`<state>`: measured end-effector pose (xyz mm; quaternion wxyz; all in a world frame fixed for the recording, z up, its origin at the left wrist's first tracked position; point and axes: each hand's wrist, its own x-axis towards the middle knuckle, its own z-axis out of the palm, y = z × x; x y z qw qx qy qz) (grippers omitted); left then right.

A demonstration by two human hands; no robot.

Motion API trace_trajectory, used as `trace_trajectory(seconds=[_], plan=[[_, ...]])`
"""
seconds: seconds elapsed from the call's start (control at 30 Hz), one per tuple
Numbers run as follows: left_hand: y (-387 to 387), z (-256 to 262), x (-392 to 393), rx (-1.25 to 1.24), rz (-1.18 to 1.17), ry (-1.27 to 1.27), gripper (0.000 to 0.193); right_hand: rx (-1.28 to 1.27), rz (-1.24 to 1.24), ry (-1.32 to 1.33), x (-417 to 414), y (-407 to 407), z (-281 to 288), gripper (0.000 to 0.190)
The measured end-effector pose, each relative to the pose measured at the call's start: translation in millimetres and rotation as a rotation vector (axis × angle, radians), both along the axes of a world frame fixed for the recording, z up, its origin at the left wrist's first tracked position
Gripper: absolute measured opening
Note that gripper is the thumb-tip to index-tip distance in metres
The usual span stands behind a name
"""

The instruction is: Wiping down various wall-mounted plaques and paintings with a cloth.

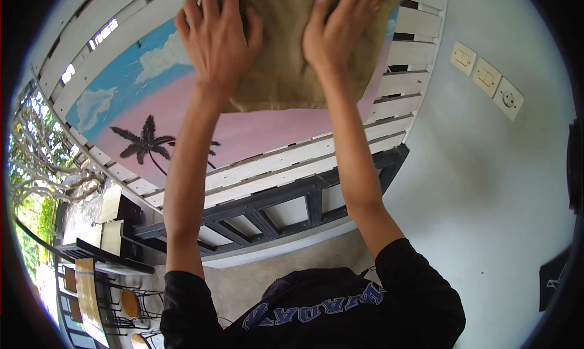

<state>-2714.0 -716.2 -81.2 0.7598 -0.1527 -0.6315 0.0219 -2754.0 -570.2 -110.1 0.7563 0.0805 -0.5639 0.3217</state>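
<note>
An olive-brown cloth point(283, 52) with creases hangs over a painted panel on a white slatted wooden wall. Its top runs out of the picture. My left hand point(219, 43) lies along the cloth's left side, its back to me and fingers spread, thumb over the fabric. On the right part of the cloth rests my right hand point(335, 34), thumb and fingers apart on top of it; its fingertips are slightly blurred. Around the cloth shows the painted panel point(255, 130), with blue sky, clouds, a pink field and dark palm trees.
White slats point(406, 80) with gaps surround the panel. A dark wooden frame point(292, 207) stands below. Two switches point(487, 76) and a socket point(508, 98) sit on the right-hand wall point(461, 180). At lower left are a wooden table point(91, 294) and round stools point(130, 303).
</note>
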Motion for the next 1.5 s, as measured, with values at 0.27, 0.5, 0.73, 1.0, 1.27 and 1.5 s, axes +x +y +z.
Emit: trace_trajectory(seconds=[0.27,0.5,0.73,1.0,1.27,1.5], plan=[[21.7,-169.2,-47.5,-0.273,-0.056,-0.56,0.065,-0.047,0.108,-0.215,-28.2,21.5,-154.9,0.098],[72.1,-64.2,-27.4,-0.052,-0.008,-0.296,0.069,0.148,-0.058,-0.052,-24.6,78.3,-18.6,0.089],[95.1,-97.6,-38.2,-0.083,0.099,-0.297,0.062,0.151,-0.092,0.007,-41.5,111.8,-39.8,0.088],[78.1,-236.1,-36.2,0.033,0.007,-0.564,0.066,0.129,0.146,-0.299,-38.9,60.2,-213.4,0.089],[115.6,-46.0,-44.7,0.008,0.015,-0.108,0.072,0.216,0.022,0.181,-8.5,104.5,12.5,0.055],[117.6,-61.7,-58.6,-0.188,0.037,-0.145,0.052,0.201,0.161,0.145,-11.7,107.7,-13.4,0.062]])
